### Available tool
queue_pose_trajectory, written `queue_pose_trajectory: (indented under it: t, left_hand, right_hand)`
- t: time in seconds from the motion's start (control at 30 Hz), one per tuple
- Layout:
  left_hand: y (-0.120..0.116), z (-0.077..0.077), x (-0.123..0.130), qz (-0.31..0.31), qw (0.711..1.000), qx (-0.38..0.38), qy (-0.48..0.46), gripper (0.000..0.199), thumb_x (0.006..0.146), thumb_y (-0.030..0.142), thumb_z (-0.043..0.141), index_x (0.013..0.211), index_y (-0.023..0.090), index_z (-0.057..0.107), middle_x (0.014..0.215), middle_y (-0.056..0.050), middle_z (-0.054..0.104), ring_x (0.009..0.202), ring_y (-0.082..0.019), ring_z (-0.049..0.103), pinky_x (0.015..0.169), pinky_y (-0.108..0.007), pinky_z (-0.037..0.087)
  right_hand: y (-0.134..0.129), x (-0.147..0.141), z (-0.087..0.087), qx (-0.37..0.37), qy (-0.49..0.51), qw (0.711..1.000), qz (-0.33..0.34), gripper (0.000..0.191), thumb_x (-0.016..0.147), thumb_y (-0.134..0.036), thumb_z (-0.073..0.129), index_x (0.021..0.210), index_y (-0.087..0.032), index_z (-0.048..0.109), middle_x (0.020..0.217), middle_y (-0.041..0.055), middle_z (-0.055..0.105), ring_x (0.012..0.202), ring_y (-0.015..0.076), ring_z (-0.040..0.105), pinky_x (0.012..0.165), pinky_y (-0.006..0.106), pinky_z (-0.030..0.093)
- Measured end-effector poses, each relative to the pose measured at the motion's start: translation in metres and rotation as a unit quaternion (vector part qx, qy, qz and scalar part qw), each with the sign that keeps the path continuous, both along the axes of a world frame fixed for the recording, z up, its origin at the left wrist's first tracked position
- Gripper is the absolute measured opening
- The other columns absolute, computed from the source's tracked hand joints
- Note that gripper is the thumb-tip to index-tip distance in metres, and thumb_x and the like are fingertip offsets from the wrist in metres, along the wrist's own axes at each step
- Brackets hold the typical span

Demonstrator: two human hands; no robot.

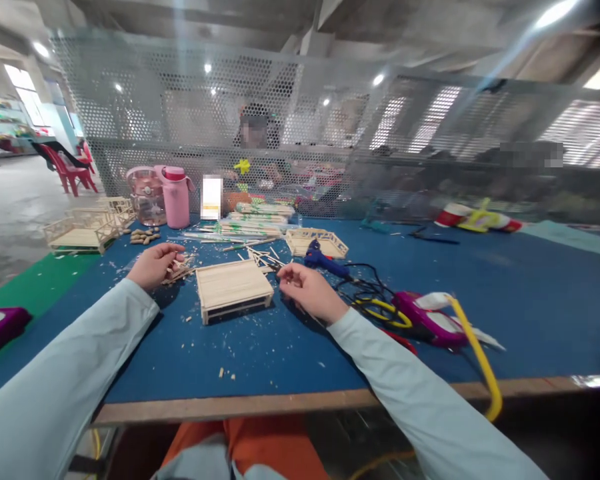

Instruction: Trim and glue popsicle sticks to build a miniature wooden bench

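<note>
A small pale wooden platform (235, 285), built from thin sticks with short legs, stands on the blue tabletop between my hands. My left hand (155, 265) is to its left, fingers curled in over a small heap of brown shell-like scraps (180, 274); whatever they grip is hidden. On the platform's right is my right hand (313, 290), its fingers bent and drawn together near the platform's corner. Anything in them is too small to name. Loose thin sticks (263, 257) lie just behind the platform. A blue glue gun (325, 260) rests beyond my right hand.
Peanuts (145, 236), a pink bottle (175, 200) and wooden frames (83, 230) stand at the left. Bundled sticks (260, 217) and a railed piece (316, 243) lie behind. Cables and a purple-and-white object (433, 320) are at right. Behind a perforated screen (190, 107) sits a person.
</note>
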State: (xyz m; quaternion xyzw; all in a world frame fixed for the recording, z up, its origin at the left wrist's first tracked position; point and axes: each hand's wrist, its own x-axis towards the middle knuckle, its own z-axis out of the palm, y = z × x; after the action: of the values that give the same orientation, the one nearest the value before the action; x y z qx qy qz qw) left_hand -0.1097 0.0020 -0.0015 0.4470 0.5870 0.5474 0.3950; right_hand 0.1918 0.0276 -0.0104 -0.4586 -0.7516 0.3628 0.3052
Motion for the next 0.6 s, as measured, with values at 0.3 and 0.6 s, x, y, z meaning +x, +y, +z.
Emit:
queue_pose_trajectory:
  t: [0.3,0.6]
  left_hand:
    - [-0.017,0.017,0.032,0.024,0.992,0.123,-0.021,0.013,0.076,0.028,0.052,0.083,0.018,0.052,0.041,0.009,0.039,0.033,-0.005,0.031,0.033,-0.015,0.021]
    - [-0.052,0.035,0.105,-0.115,0.987,0.074,-0.086,0.034,0.075,0.044,0.052,0.101,0.022,0.054,0.054,0.005,0.051,0.044,-0.01,0.047,0.04,-0.021,0.035]
  right_hand:
    - [-0.015,-0.012,0.018,0.422,0.017,0.904,-0.072,0.015,0.081,-0.024,0.049,0.09,-0.016,0.058,0.087,0.0072,0.058,0.08,0.0168,0.055,0.069,0.03,0.047]
    - [-0.059,-0.071,0.029,0.53,-0.116,0.84,0.012,0.044,0.087,-0.041,0.038,0.128,-0.027,0.046,0.145,0.005,0.026,0.132,0.028,0.019,0.105,0.049,0.017]
